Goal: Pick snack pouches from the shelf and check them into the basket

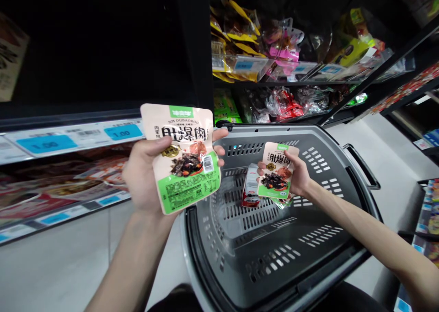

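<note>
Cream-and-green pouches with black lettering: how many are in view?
2: the first pouch in the left hand, the second pouch in the right hand. The half-hidden green packet in the grey plastic basket and beige package far left might be more.

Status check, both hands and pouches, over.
Left hand gripping flat beige-and-green food pouch. Right hand holding matching pouch, over or inside perforated grey plastic basket. Nothing visibly blocking either hand.

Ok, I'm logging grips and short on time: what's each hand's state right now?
Left hand: closed, holding a cream-and-green packet, thumb on its front.
Right hand: closed, holding a similar packet.
</note>
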Demonstrator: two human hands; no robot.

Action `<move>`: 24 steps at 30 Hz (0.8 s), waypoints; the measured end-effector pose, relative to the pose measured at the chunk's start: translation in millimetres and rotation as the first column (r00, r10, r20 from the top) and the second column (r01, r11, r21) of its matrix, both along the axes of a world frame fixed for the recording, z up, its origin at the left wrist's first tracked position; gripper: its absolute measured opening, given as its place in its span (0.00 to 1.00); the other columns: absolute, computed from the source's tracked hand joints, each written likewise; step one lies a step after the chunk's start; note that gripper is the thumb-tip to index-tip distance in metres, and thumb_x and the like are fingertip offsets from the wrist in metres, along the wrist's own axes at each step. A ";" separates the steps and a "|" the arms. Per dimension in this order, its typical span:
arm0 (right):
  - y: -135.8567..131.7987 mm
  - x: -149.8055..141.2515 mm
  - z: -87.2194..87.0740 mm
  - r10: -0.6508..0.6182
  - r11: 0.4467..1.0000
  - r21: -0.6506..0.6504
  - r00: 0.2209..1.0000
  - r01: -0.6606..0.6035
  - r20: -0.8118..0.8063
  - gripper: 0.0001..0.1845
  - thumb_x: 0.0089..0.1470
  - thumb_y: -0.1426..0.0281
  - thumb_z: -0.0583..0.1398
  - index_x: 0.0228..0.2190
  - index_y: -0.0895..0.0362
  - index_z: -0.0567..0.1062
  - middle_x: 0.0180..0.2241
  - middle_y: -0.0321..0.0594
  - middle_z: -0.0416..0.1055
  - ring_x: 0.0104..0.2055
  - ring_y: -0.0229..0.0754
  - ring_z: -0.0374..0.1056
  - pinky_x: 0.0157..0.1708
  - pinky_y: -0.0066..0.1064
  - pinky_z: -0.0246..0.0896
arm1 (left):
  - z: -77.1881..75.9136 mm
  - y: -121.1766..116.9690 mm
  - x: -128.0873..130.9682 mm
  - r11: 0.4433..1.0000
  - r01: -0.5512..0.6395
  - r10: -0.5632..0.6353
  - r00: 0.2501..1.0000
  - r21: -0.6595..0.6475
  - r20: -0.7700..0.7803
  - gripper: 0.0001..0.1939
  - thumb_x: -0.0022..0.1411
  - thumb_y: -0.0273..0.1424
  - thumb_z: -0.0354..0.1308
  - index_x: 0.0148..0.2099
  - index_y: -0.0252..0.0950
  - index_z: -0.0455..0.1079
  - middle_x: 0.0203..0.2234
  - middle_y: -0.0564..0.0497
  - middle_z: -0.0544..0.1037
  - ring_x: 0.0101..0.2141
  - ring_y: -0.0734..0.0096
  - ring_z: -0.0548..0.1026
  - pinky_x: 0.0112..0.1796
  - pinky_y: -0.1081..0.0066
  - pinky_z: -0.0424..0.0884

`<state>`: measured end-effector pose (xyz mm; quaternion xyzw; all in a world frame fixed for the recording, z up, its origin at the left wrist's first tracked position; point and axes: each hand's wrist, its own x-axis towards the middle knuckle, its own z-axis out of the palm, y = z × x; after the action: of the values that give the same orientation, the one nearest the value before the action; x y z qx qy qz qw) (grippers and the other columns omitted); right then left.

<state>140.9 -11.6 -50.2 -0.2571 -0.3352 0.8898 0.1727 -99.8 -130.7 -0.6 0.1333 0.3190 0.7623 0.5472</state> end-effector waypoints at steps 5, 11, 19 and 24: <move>0.0 3.1 -3.1 -0.018 0.998 0.055 1.000 0.017 0.014 0.21 0.48 0.55 0.67 0.40 0.55 0.75 0.38 0.39 0.74 0.40 0.44 0.71 0.47 0.39 0.70 | 0.9 -0.3 0.1 1.000 0.010 -0.010 1.000 0.016 0.016 0.35 0.61 0.31 0.44 0.69 0.23 0.57 0.41 0.27 0.82 0.30 0.52 0.84 0.28 0.58 0.81; 4.5 9.2 -9.1 -0.094 0.988 0.132 0.985 0.074 0.145 0.29 0.39 0.52 0.72 0.40 0.54 0.79 0.39 0.40 0.77 0.43 0.47 0.72 0.49 0.39 0.68 | 2.8 1.8 1.6 1.000 -0.010 0.010 1.000 -0.006 0.025 0.35 0.61 0.31 0.42 0.68 0.24 0.59 0.40 0.26 0.83 0.28 0.52 0.83 0.27 0.58 0.81; 4.5 0.0 -14.6 -0.122 0.954 0.283 0.989 0.094 0.086 0.33 0.36 0.49 0.77 0.41 0.52 0.81 0.40 0.36 0.79 0.43 0.40 0.72 0.47 0.34 0.66 | 3.0 1.0 2.6 0.999 -0.012 0.013 1.000 -0.037 0.026 0.32 0.61 0.32 0.43 0.63 0.23 0.65 0.42 0.26 0.82 0.28 0.52 0.83 0.26 0.59 0.81; 7.5 -6.0 -22.7 -0.337 0.902 0.324 0.935 0.287 0.110 0.19 0.38 0.74 0.77 0.32 0.54 0.78 0.35 0.31 0.80 0.38 0.35 0.74 0.45 0.30 0.67 | 5.2 0.9 2.4 0.998 0.003 0.001 0.998 -0.068 0.058 0.32 0.60 0.32 0.44 0.63 0.22 0.64 0.42 0.26 0.82 0.29 0.50 0.83 0.26 0.57 0.81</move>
<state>134.9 -4.0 -72.9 -0.3502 -0.4347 0.7644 0.3225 -97.4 -129.8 4.7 0.0926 0.3288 0.7542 0.5608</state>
